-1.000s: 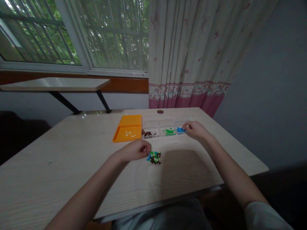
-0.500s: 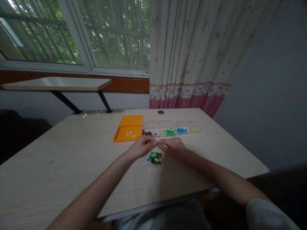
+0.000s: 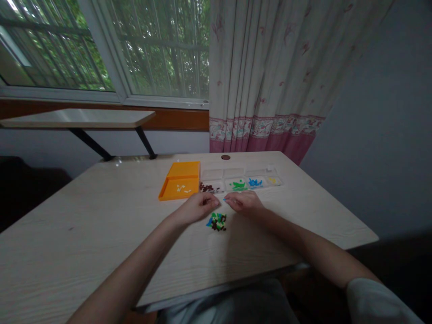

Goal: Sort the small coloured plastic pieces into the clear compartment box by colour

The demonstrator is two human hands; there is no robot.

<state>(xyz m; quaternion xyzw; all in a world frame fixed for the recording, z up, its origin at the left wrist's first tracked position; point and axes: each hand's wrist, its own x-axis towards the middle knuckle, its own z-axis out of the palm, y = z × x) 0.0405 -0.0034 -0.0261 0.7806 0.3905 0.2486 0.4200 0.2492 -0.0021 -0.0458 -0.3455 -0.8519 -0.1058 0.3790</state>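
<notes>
My right hand [image 3: 245,201] pinches a small blue piece [image 3: 224,199] between thumb and forefinger. Facing it across a narrow gap, my left hand [image 3: 202,207] has its fingertips closed together; whatever they may hold is too small to make out. Just below both hands, a mixed pile of tiny pieces [image 3: 217,222] in brown, green, blue and pale yellow lies on the table. Beyond my fingers stands a clear compartment tray [image 3: 232,172], with brown pieces [image 3: 206,187], green pieces [image 3: 238,185], blue pieces [image 3: 255,182] and a few yellow ones [image 3: 272,180] sorted along its near row.
An open orange case [image 3: 184,169] with several white pieces [image 3: 182,188] in it sits left of the tray. At the back left, a raised shelf [image 3: 81,116] stands on black brackets. A round cable hole [image 3: 226,157] is near the table's [image 3: 101,216] back edge.
My hands have come slightly apart from where their fingertips met. The small blue piece that was between them now stays in my right fingertips.
</notes>
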